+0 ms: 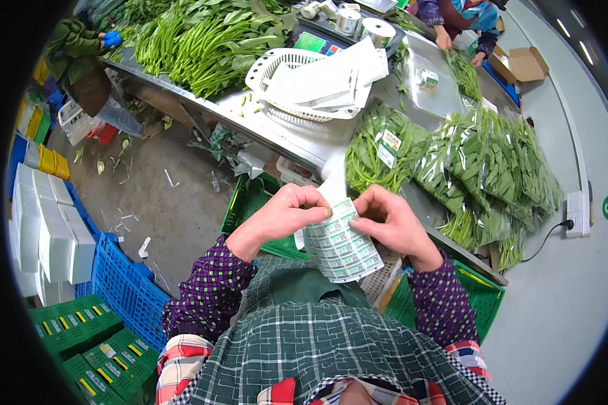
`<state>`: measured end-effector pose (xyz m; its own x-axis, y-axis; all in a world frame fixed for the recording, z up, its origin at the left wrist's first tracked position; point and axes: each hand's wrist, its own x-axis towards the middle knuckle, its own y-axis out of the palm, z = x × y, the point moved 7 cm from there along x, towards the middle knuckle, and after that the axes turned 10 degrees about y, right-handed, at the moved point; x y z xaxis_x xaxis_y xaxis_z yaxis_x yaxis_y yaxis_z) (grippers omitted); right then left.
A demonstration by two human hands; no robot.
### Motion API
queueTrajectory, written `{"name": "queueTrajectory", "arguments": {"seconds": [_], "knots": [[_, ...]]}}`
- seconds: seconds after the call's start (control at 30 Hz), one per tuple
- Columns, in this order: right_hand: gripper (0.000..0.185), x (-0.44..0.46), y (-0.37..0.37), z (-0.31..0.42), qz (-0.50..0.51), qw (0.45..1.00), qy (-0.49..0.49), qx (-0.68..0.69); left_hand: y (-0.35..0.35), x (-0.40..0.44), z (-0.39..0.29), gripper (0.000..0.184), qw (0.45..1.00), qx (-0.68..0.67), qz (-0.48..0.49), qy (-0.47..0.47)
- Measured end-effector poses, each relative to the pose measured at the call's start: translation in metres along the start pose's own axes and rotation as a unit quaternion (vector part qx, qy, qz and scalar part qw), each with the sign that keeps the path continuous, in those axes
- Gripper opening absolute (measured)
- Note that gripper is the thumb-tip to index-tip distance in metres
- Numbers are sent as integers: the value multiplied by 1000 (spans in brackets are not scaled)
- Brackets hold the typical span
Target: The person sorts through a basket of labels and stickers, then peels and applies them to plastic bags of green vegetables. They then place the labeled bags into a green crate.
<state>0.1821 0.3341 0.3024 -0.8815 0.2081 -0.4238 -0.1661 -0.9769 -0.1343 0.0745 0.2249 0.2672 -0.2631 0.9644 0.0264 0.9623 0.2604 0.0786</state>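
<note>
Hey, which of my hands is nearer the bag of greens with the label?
Right. Your right hand is just in front of the bag of greens; your left hand is farther off, to its lower left.

Purple-spotted dark sleeves (206,291), green checked apron (304,341)

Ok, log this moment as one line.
left hand: pinching label sheet, upper left | right hand: pinching same sheet, upper right | bagged greens: on table | white basket: under papers
</note>
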Motion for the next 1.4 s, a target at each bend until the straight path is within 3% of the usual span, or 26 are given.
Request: {"name": "queueTrajectory", "arguments": {"seconds": [0.17,0.27,0.3,0.4,0.43,0.5,0.53,0.6,0.77,0.8,0.87,1.0,1.07,1.1,1.23,1.4], "knots": [[16,0,0,18,28,997,-65,5,7,2,-4,9,996,-84,-14,-14],[17,0,-6,15,5,999,-39,-1,9,1,-4,9,993,-113,-19,-13],[20,-1,-15,24,-39,992,-82,-91,9,0,-5,9,993,-114,-18,-16],[24,-16,-14,66,-151,899,-283,-300,12,0,-6,10,993,-114,-16,-24],[24,-18,-14,72,-152,899,-281,-298,12,1,-6,10,993,-111,-16,-26],[27,-31,-8,91,-245,786,-349,-448,12,3,-7,10,996,-89,-13,-21],[27,-31,-9,91,-244,786,-349,-449,12,4,-7,10,998,-68,-14,-13],[29,-24,1,77,-117,821,-313,-463,14,4,-9,10,996,-90,-12,-27],[38,-32,-15,85,-223,788,-309,-483,15,6,-13,10,991,-129,-14,-35],[40,-46,-17,97,-270,756,-357,-478,14,7,-12,11,993,-115,-10,-30],[38,-55,-9,99,-228,746,-428,-457,13,8,-11,13,994,-103,-6,-28],[27,-27,-2,75,-130,801,-346,-471,17,14,-16,12,995,-97,21,-33],[22,-9,-12,55,11,937,-206,-282,20,16,-17,13,992,-110,53,-12],[20,-7,-14,53,47,955,-184,-226,19,17,-18,13,992,-110,51,-14],[20,-2,-15,36,94,983,-94,-126,26,21,-10,13,988,-99,110,-43],[22,-6,-13,45,66,950,-220,-212,31,25,-5,14,983,-113,123,-70]]}}
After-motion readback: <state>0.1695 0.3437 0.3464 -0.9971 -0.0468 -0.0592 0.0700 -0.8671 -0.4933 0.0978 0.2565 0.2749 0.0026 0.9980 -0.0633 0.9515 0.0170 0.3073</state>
